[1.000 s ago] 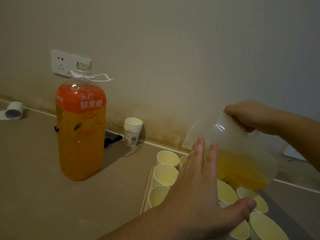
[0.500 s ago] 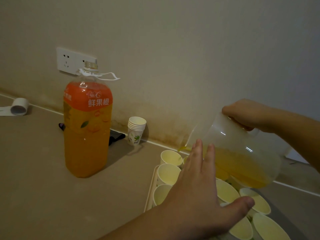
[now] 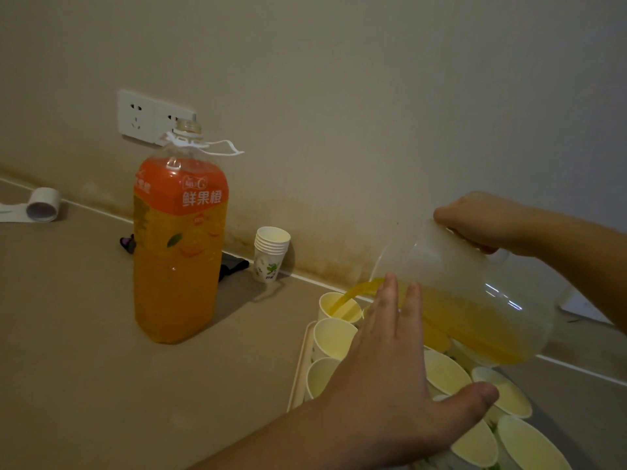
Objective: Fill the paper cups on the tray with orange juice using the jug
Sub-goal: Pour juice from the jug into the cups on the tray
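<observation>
Head view showed your right hand (image 3: 481,222) gripping the tilted jug (image 3: 475,310), juice streaming into the far corner paper cup (image 3: 339,308) on the tray (image 3: 300,371); your left hand (image 3: 400,378) hovered flat, fingers straight.

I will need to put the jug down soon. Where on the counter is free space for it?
Bare counter lies left of the bottle, and more between the bottle and the tray, in front of the cup stack. The tray is crowded with cups. Right of it, the jug hides most.
</observation>
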The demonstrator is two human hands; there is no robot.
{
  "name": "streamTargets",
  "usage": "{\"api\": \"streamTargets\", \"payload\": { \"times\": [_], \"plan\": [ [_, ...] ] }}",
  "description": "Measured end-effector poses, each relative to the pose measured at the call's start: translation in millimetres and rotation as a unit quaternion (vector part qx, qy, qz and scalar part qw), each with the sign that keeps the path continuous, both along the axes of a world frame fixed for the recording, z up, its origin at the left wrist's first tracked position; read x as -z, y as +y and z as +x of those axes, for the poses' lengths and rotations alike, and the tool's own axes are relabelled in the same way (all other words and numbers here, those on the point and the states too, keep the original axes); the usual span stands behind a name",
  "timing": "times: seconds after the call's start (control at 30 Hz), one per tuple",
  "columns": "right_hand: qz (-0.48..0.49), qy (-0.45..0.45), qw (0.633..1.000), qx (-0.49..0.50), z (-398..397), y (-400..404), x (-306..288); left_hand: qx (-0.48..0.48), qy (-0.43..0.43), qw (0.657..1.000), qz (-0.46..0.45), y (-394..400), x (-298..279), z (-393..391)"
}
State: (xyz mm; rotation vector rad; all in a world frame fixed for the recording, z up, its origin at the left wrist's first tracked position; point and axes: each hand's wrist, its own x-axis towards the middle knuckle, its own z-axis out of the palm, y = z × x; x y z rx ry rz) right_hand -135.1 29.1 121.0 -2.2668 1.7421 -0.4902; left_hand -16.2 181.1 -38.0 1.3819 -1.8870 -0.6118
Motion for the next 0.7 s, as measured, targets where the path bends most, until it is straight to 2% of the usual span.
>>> {"api": "streamTargets", "payload": {
  "times": [0.7],
  "plan": [
    [-0.007,0.012,1.000,-0.003,-0.6,-2.1,-4.6,0.002,0.001,1.000,-0.016,2.9,0.5,-0.3]
  ]
}}
